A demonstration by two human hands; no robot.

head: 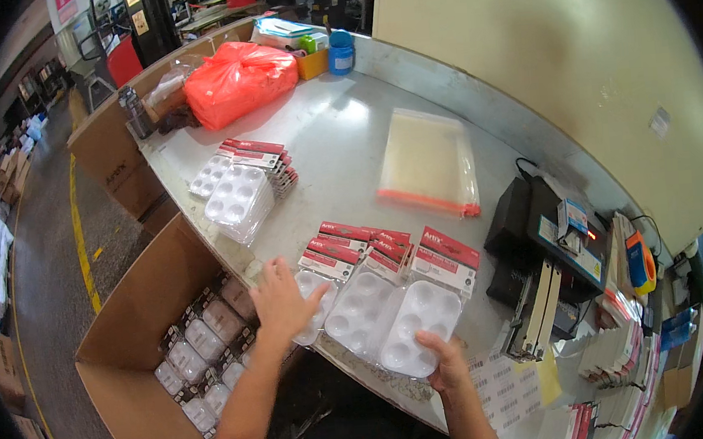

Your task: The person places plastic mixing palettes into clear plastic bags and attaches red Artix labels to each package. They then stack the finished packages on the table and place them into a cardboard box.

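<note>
My right hand [448, 360] grips the lower edge of a white plastic paint palette [419, 329] with round wells, its thumb on top. That palette is bagged in clear film under a red and white header card [445, 255]. Beside it lies a middle pile of similar palettes [360, 310] at the table's front edge. Palm down, my left hand [286, 299] hovers over or touches the leftmost palette [317, 299]; contact is hard to judge. Its fingers are apart and hold nothing. Farther left on the table stands another stack of packed palettes [235, 197].
An open cardboard box [125, 336] below the table's left edge holds rows of packed palettes [203, 336]. Clear bags with an orange-red edge [427, 161] lie mid-table. At right are a black machine [545, 241], a barcode sheet [506, 387] and a tape dispenser [640, 262]. A red bag [241, 82] sits behind.
</note>
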